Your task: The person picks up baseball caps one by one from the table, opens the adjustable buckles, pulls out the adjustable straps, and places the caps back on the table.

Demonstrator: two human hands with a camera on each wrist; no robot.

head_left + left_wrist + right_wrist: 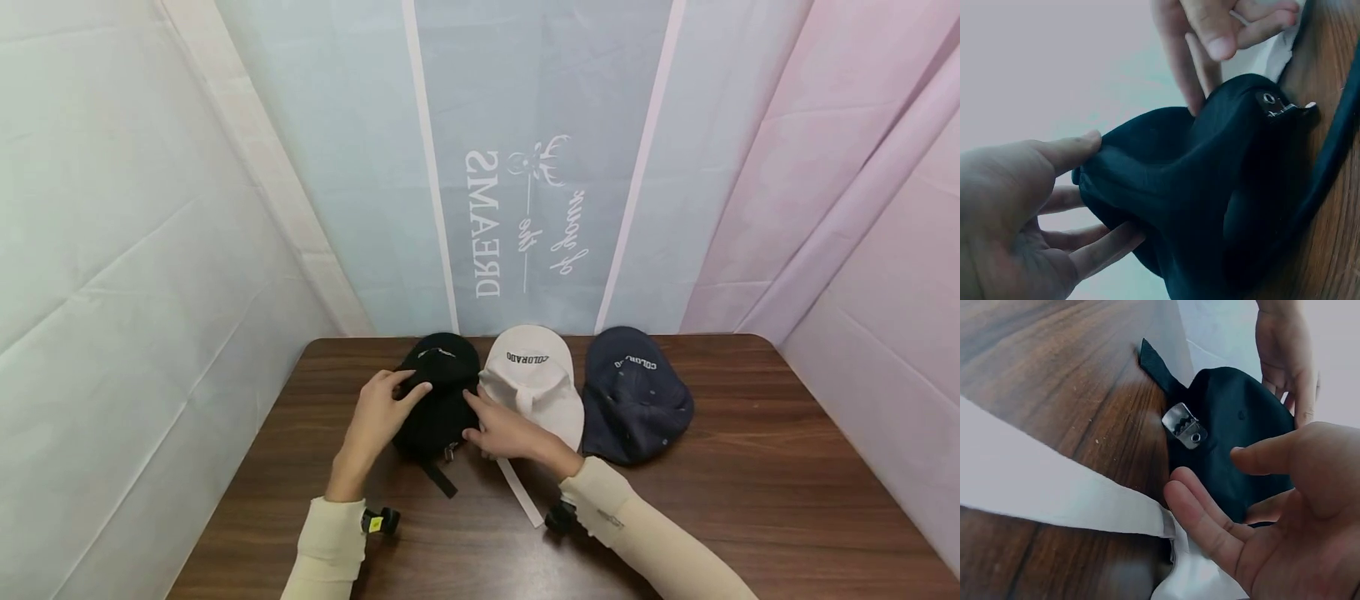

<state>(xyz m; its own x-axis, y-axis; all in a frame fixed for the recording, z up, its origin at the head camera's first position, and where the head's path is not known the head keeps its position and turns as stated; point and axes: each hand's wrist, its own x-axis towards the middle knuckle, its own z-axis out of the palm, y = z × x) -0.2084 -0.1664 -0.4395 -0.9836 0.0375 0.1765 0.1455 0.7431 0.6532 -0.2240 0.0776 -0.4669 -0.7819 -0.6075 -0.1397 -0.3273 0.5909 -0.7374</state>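
Note:
The black cap (438, 400) lies at the left of a row of three caps, its strap (439, 481) and metal buckle (1184, 425) toward the near side. My left hand (378, 412) holds its left side; in the left wrist view the thumb is on the edge and the fingers are against the fabric. My right hand (510, 427) is at the cap's right side with fingers extended, some fingertips touching or very near the black fabric. Beside this hand is the white cap (551, 408) with COLORADO lettering, partly covered by the hand.
A navy cap (641, 408) with similar lettering lies right of the white one. The white cap's strap (519, 492) stretches toward the front of the brown wooden table (757, 467). Behind the table hangs a printed cloth (525, 83), with pale fabric walls at both sides.

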